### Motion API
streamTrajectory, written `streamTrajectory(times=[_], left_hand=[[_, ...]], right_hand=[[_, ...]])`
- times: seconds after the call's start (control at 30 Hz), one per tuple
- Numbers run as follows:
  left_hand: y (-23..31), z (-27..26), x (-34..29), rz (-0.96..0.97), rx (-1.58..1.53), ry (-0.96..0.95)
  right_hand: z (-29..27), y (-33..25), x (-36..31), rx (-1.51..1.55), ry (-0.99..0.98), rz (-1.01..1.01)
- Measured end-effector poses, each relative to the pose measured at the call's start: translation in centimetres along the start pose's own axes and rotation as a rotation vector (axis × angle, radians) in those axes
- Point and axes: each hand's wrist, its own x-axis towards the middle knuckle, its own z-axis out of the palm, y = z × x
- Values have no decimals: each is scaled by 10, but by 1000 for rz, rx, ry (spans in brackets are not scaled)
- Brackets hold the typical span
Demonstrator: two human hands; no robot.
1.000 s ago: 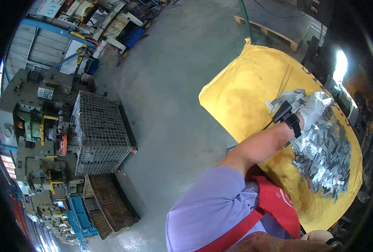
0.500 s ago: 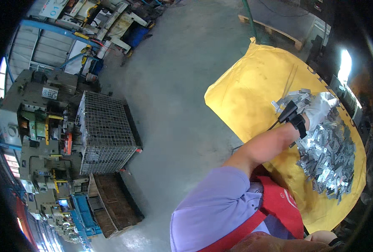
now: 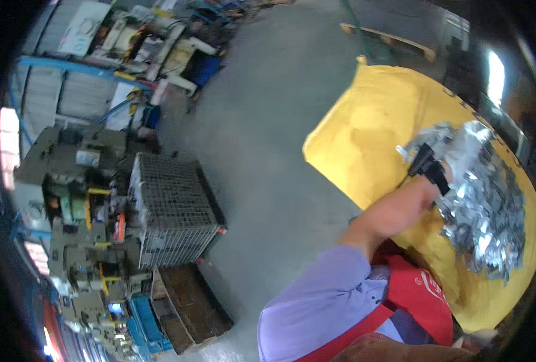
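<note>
My left hand (image 3: pixel 461 155), in a pale glove, reaches into a heap of small flat metal pieces (image 3: pixel 482 208). The hand is smeared by motion, so its fingers and anything between them cannot be made out. A black strap with a dark box-shaped device (image 3: pixel 428 166) sits on that wrist. The pieces lie loose and shiny on a large yellow sheet or sack (image 3: pixel 364 127), which spreads out beneath them. Low at the right, a blurred bit of my right forearm (image 3: pixel 478 339) shows at the rim; the hand itself is out of the picture.
Grey floor (image 3: pixel 268 151) stretches to the left of the yellow sheet. Beyond it stand a wire-mesh cage (image 3: pixel 177 211), a brown open bin (image 3: pixel 195 301), a blue container (image 3: pixel 144 323) and several green-grey machines (image 3: pixel 69 199). A wooden pallet edge (image 3: pixel 389 39) lies at the back.
The whole view has shifted, so the surroundings sit further right and mostly lower, and the picture is blurrier. My left hand stays at the heap of metal pieces.
</note>
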Motion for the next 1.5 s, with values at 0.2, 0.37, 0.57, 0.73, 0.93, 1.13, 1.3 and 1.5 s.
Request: streamTrajectory(times=[0.2, 0.37, 0.57, 0.73, 0.93, 1.13, 1.3, 1.5], left_hand=[[27, -20, -24, 752, 912, -9], [43, -10, -25, 423, 524, -171], [62, 24, -39, -123, -86, -226], [58, 15, -53, 243, 482, -406], [68, 38, -97, 138, 750, -424], [46, 31, -141, -340, 373, -337], [44, 9, -158, -313, 481, -98], [38, 24, -147, 438, 1194, -137]], right_hand=[[100, -4, 39, 422, -221, -13], [156, -24, 53, 513, -188, -78], [142, -24, 58, 566, -53, -70], [140, -20, 58, 533, 14, -91], [132, -13, 45, 337, 40, -16], [84, 6, 58, 936, -446, 274], [92, 25, 66, -438, -345, -217], [95, -2, 70, 1028, -287, 677]])
